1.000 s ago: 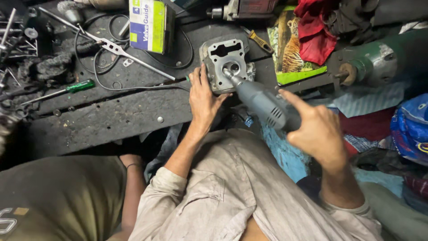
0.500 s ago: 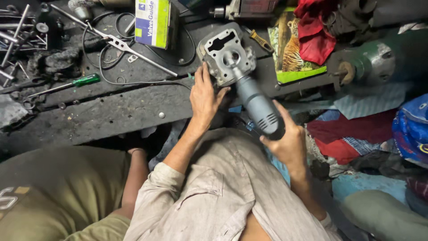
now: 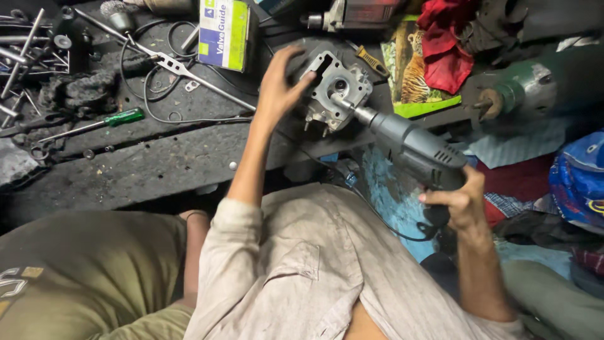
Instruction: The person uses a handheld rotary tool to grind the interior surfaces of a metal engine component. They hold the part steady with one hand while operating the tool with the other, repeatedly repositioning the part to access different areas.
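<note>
A grey cast-metal engine part (image 3: 333, 94) lies on the dark, greasy workbench (image 3: 157, 164). My left hand (image 3: 280, 85) rests on its left side, fingers spread over the edge and holding it steady. My right hand (image 3: 459, 198) is closed round the handle of a grey electric drill (image 3: 412, 148) at the right. The drill points up and to the left, and its tip sits in a round hole of the engine part. The drill's black cable hangs below my right hand.
A green-handled screwdriver (image 3: 123, 118), metal rods and loose wire lie at the left of the bench. A green and white box (image 3: 223, 31) stands at the back. A red cloth (image 3: 447, 47), a tiger picture (image 3: 418, 85) and a green motor (image 3: 535, 88) are at the right. Another person in an olive shirt (image 3: 75, 277) sits at lower left.
My right hand has shifted down and right along the drill, from its body to the handle. My left hand moved up onto the engine part's left side. The drill stays pointed at the part.
</note>
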